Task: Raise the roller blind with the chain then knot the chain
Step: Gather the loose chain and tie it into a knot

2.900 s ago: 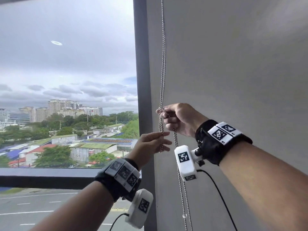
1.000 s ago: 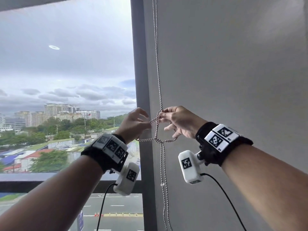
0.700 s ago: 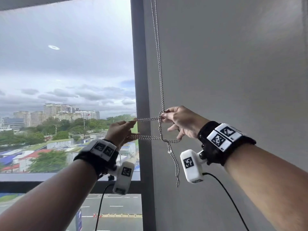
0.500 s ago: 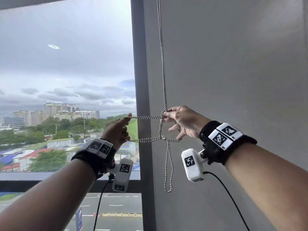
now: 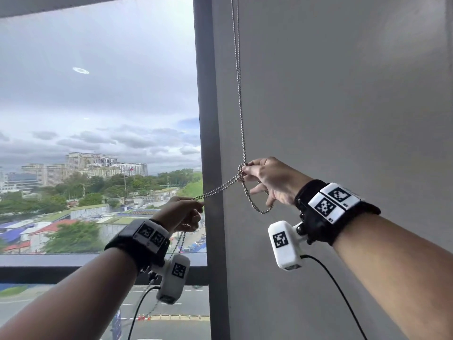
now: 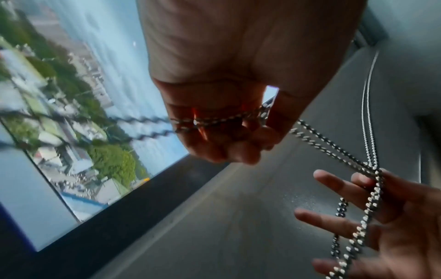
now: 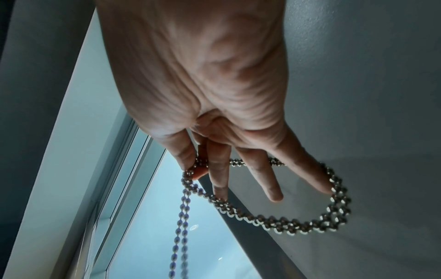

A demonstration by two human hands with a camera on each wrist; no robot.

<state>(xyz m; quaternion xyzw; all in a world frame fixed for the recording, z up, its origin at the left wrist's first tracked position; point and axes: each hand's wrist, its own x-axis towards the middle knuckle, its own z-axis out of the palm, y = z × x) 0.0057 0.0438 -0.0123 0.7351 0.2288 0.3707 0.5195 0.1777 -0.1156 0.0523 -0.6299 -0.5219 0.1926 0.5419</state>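
Note:
The metal bead chain [image 5: 239, 94] hangs down the grey wall to my right hand [image 5: 245, 169], whose thumb and index pinch it where the strands cross. A small loop [image 5: 257, 208] droops under that hand, and the other fingers are spread. From the crossing a doubled strand runs down-left to my left hand [image 5: 193, 207], whose fingers are curled round it. The tail dangles below that hand. In the left wrist view the chain [image 6: 334, 149] leaves the left hand [image 6: 226, 132] toward the right hand [image 6: 381, 217]. The right wrist view shows the pinch [image 7: 198, 166] and the loop [image 7: 310, 224].
A dark window post [image 5: 208, 143] stands just left of the chain, with the glass [image 5: 98, 94] and city view beyond it. A grey wall [image 5: 343, 94] fills the right side. A dark sill [image 5: 73, 263] runs below the glass. A grey band [image 5: 61, 6] crosses the window's top.
My left hand has dropped down and left, drawing the doubled chain diagonally out of the crossing. The tail now hangs under the left hand. My right hand has kept its pinch in place.

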